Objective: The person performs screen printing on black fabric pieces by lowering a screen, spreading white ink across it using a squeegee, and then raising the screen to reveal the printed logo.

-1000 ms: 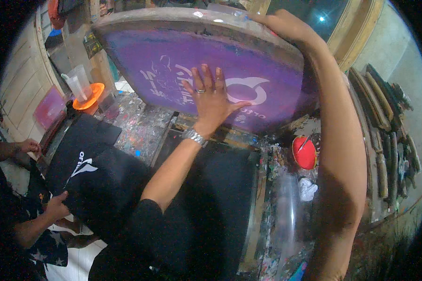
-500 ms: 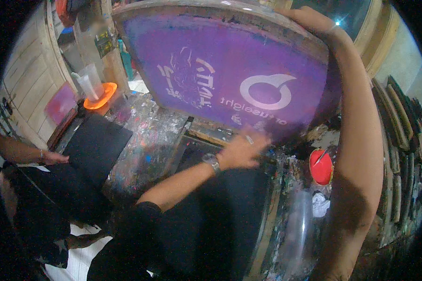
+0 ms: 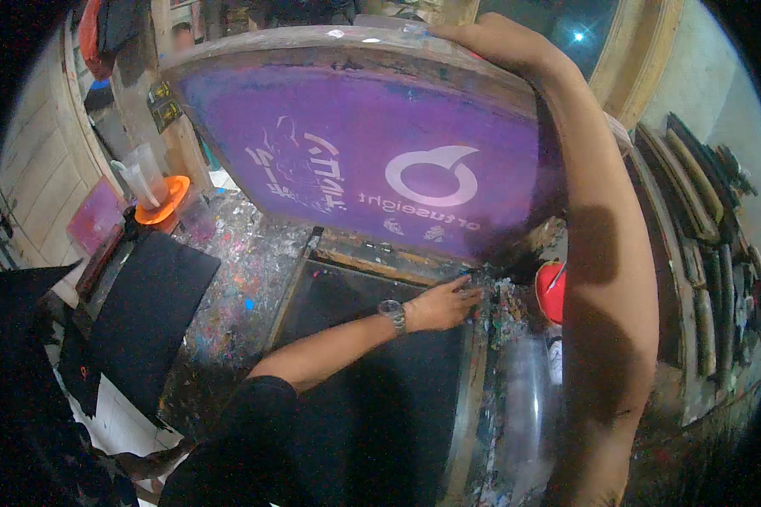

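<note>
A silk screen printing frame with a wooden rim and purple mesh is tilted up at the far side; pale designs show on its mesh. My right hand is closed over the rim's top right, its arm rising along the right side. Beneath the raised screen lies a flat black piece, which looks like fabric on a board. My left hand, with a metal watch at the wrist, reaches across to its far right corner. The fingers are stretched out and hold nothing, laid on or just above the surface.
Another black panel lies on the paint-splattered table at left. Behind it are an orange dish and a clear plastic jug. A red container stands right, partly behind my arm. Several wooden frames lean far right.
My left hand has come down from near the mesh to the black piece's far right corner. The view has shifted; another person's hand at the left panel no longer shows.
</note>
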Available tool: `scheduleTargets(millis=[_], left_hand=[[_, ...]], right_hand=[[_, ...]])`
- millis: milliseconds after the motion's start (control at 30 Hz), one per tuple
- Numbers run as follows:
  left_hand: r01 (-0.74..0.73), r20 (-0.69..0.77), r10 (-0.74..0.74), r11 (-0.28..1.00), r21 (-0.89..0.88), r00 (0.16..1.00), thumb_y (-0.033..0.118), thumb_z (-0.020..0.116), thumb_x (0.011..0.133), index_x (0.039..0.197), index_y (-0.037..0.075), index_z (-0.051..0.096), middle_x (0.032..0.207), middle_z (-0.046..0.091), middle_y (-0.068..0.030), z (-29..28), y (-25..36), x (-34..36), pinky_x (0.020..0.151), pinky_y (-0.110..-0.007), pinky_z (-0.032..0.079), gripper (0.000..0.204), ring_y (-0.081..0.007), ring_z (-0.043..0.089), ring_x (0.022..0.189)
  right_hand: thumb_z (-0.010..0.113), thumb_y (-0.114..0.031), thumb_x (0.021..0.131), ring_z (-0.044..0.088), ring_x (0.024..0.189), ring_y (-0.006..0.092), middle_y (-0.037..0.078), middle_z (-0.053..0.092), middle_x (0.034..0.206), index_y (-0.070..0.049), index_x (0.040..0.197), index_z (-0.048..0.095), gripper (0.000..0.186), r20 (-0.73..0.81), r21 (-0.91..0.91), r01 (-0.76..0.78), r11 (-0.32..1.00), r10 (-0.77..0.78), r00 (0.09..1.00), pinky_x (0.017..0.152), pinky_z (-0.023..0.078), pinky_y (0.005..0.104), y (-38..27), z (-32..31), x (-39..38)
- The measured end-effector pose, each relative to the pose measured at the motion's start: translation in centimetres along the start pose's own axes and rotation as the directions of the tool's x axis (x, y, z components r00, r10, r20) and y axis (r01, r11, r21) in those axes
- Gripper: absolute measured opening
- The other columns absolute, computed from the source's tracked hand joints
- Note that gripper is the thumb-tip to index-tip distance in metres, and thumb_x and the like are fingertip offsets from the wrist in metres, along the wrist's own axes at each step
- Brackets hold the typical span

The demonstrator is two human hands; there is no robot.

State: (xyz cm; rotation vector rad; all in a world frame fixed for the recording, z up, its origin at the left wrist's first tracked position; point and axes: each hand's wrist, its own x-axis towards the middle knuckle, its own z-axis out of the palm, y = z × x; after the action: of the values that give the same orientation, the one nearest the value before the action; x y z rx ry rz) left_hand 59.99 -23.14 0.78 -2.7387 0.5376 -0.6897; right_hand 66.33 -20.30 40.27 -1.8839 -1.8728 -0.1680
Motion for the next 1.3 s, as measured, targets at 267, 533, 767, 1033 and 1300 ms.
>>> scheduleTargets(millis=[267,533,767,1033,1300], left_hand=[[0.867,-0.059,-0.895,0.443,-0.229,0.442,0.01,0.06,0.084,0.078,0.003,0.063,0.08,0.062,-0.0133,-5.4,1.3,-9.0,0.074,-0.046,0.049,0.01,-0.0332,0.062,0.081],[0.834,0.462,-0.704,0.521,-0.179,0.539,0.038,0.067,0.088,0.15,0.011,0.038,0.157,0.031,-0.0184,-14.9,15.6,-26.9,0.115,-0.056,0.024,0.074,-0.0393,0.029,0.144],[0.796,0.563,-0.647,0.605,-0.03,0.514,0.059,0.055,0.09,0.152,0.018,0.034,0.162,0.019,-0.0127,-14.3,17.1,-27.3,0.117,-0.062,0.012,0.077,-0.0355,0.015,0.149],[0.799,0.553,-0.659,0.601,-0.02,0.51,0.058,0.055,0.091,0.153,0.016,0.031,0.163,0.016,-0.0136,-14.9,17.4,-27.0,0.118,-0.057,0.01,0.079,-0.0383,0.011,0.15],[0.012,0.071,-0.997,-0.071,-0.997,0.03,0.021,0.053,0.101,0.153,0.01,0.018,0.14,0.049,-0.0166,-24.4,21.0,-20.1,0.087,-0.042,0.058,0.064,-0.0286,0.064,0.109]], right_hand=[[0.052,-0.068,0.085,0.05,0.128,0.0411,0.027,0.05,0.14,0.005,0.127,0.059,0.085,0.051,-0.171,-0.048,0.984,0.058,0.997,0.106,0.041,0.0431,-1.2,-0.7,-1.3],[0.057,-0.067,0.082,0.051,0.128,0.0386,0.026,0.052,0.138,0.004,0.129,0.058,0.085,0.01,-0.155,-0.098,0.983,0.101,0.995,0.106,0.041,0.0409,-2.4,-0.1,-2.8],[0.058,-0.067,0.081,0.053,0.126,0.0392,0.028,0.054,0.135,0.005,0.126,0.06,0.085,-0.057,-0.198,-0.016,0.98,0.004,0.998,0.104,0.043,0.0416,-3.4,0.5,-4.4],[0.059,-0.068,0.08,0.067,0.101,0.0402,0.027,0.068,0.106,0.002,0.111,0.069,0.077,-0.119,-0.23,-0.154,0.961,0.129,0.984,0.089,0.051,0.0447,-6.3,1.5,-9.6],[0.071,-0.054,0.077,0.068,0.09,0.0351,0.018,0.07,0.088,-0.008,0.099,0.068,0.052,-0.31,-0.389,-0.044,0.92,-0.086,0.947,0.097,0.045,0.0487,-14.1,10.6,-29.1]])
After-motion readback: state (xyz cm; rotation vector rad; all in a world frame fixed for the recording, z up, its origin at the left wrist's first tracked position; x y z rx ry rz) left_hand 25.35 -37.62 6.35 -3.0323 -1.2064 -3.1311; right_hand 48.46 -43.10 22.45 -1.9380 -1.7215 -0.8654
